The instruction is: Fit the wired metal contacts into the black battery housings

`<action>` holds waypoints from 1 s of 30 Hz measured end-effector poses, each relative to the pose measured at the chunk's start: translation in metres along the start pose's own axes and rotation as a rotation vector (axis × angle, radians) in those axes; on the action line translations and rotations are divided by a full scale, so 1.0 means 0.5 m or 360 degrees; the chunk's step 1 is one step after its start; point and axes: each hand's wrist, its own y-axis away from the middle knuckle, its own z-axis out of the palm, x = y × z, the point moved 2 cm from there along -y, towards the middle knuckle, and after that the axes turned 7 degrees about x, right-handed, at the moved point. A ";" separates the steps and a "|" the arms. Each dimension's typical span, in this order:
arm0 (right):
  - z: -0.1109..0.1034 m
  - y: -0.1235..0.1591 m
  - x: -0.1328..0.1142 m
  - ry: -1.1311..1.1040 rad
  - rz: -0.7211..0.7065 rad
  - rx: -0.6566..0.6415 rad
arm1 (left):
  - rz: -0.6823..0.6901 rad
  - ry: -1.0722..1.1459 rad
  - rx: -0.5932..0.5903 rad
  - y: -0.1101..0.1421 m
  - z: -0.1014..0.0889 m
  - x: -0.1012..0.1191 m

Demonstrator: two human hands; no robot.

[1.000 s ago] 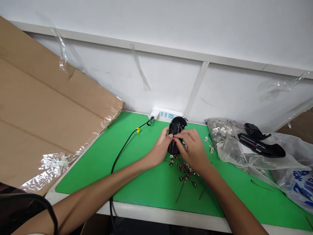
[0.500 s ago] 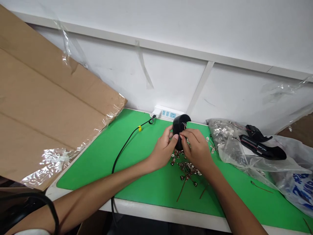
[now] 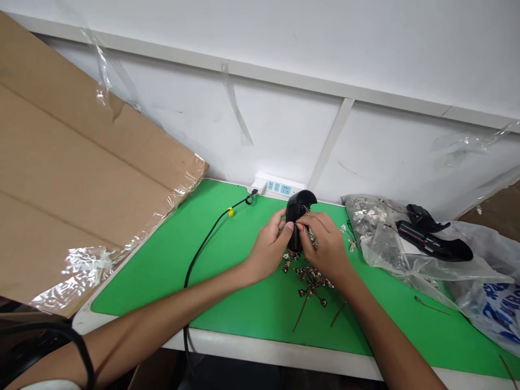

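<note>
A black plastic housing (image 3: 299, 207) stands on end over the green mat (image 3: 227, 281), held between both hands. My left hand (image 3: 270, 246) grips its left side, thumb pressed against it. My right hand (image 3: 325, 244) is closed on its right side, fingertips pinching at a thin red wire on the housing. Just below the hands lies a pile of small metal contacts with brown wires (image 3: 311, 281).
A white power strip (image 3: 276, 187) sits at the wall, with a black cable (image 3: 203, 252) running off the front edge. A cardboard sheet (image 3: 81, 168) leans at left. Clear plastic bags (image 3: 410, 249) with metal parts and black housings (image 3: 433, 244) lie at right.
The housing went from lying with its flat face toward me to standing more on edge. Both hands kept their hold and shifted slightly.
</note>
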 end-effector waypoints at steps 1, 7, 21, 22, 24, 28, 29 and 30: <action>0.000 0.000 0.000 -0.0003 0.0004 0.0004 | 0.0007 -0.0014 -0.0006 0.000 0.000 0.000; -0.008 -0.012 0.003 -0.0076 0.0119 0.0005 | 0.0089 -0.0138 -0.0045 -0.002 -0.008 0.001; -0.014 -0.003 0.037 -0.0412 0.0772 0.0360 | -0.0489 0.0380 -0.0191 -0.028 0.003 -0.022; -0.009 -0.001 0.036 -0.0523 0.0832 0.0319 | -0.0502 0.0390 -0.0234 -0.025 0.003 -0.019; 0.005 0.004 0.032 -0.0699 0.0939 0.0237 | -0.0530 0.0391 -0.0316 -0.018 0.005 -0.017; 0.028 0.018 0.029 -0.0837 0.1152 0.0203 | -0.0558 0.0427 -0.0404 -0.009 0.010 -0.015; 0.031 0.021 0.031 -0.0853 0.1173 0.0212 | -0.0551 0.0439 -0.0409 -0.008 0.011 -0.014; 0.033 0.023 0.033 -0.0863 0.1172 0.0227 | -0.0543 0.0445 -0.0417 -0.007 0.012 -0.013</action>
